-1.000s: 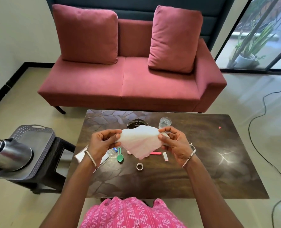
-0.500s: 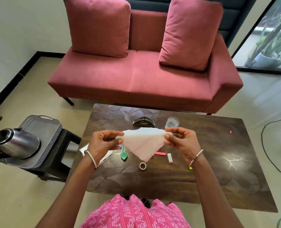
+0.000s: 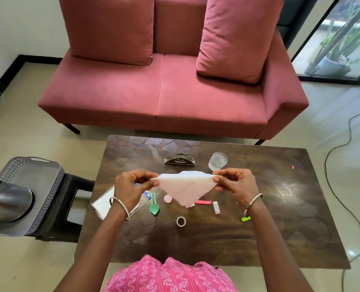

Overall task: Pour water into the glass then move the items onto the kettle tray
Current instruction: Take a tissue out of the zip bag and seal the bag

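- Left hand (image 3: 130, 186) and right hand (image 3: 236, 183) each pinched a corner of the white napkin (image 3: 184, 189), held above the table (image 3: 280, 224).
- Glass (image 3: 217, 161) stood beyond.

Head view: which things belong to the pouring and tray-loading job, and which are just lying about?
Job: glass, kettle, kettle tray, white napkin pinched by left hand and right hand, green spoon, tape roll, napkin holder.
Lying about: sofa, cushions, floor cable, potted plant.
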A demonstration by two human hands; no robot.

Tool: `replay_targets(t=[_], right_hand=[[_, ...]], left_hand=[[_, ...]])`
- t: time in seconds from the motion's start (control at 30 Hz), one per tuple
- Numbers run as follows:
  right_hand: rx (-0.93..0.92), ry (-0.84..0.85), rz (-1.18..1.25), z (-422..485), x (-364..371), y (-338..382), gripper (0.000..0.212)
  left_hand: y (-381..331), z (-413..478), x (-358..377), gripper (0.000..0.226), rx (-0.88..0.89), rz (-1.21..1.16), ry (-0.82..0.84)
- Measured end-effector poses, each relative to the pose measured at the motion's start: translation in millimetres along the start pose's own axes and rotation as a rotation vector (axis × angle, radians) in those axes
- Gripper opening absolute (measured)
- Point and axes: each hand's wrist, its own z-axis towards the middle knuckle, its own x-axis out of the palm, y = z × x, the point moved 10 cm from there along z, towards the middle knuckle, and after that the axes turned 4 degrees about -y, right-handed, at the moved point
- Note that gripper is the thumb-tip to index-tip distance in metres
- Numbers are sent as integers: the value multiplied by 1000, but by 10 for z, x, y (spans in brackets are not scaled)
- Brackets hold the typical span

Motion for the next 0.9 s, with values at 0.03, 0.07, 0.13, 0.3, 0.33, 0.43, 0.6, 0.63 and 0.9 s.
replay_targets(t=[0.03,0.07,0.13,0.3,0.33,0.43,0.6,0.63,0.9], right_hand=[[4,-1,-17,43,15,-14,13],[6,-2,-38,94,31,-33,12],[1,4,-74,185,70,-72,9],[57,15,-138,448,131,-273,22],[73,19,-127,501,140,-318,31],[96,0,-62,650,173,-385,39],[167,-37,110,829,248,-481,36],[180,-40,158,841,260,-491,40],[182,-81,492,895,312,-283,26]], left_hand=[[20,50,14,23,5,2,6],[48,101,27,23,7,3,13],[140,193,52,24,-17,-8,30],[479,475,214,9,-159,-70,171],[542,531,259,7,-194,-101,202],[697,696,385,12,-296,-192,259],[733,964,515,26,-358,-277,298],[710,1001,530,29,-350,-287,304],[596,1148,519,29,-334,-365,264]])
